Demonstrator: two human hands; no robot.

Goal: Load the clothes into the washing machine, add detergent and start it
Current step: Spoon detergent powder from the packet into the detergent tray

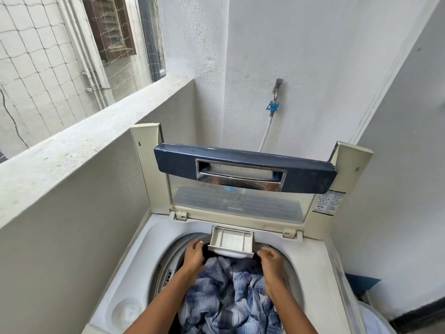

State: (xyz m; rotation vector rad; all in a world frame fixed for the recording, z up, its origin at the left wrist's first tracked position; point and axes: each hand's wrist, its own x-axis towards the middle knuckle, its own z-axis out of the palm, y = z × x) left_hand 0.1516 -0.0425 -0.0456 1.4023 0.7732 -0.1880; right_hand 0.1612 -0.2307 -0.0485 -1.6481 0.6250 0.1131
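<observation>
top-loading washer (310, 268) seen from above, in a narrow balcony corner w/ white walls. its lid (243, 169), clear panel w/ a dark blue handle bar, stands upright at the back edge. a small white detergent drawer (232, 239) is pulled out from the middle of the back edge and juts over the tub opening; its compartments look bare. the clothes (228, 292), mostly blue-and-white checked fabric w/ some dark cloth at the back, fill the tub up to near the rim.

both bare forearms reach in from the front edge. left hand (193, 257) is at the tub's back-left, just beside the drawer's left corner, palm down on the dark cloth, fingers loosely stretched and not clamped on anything. right hand (272, 260) is at the back-right, just beside the drawer's right corner, over the checked fabric; it's blurred, fingers look partly curled, can't tell if it holds cloth.

on the wall behind, a metal tap (277, 89) w/ a blue fitting feeds a white hose (266, 133) going down behind the lid. a grey concrete ledge (72, 145) runs along the left side.
</observation>
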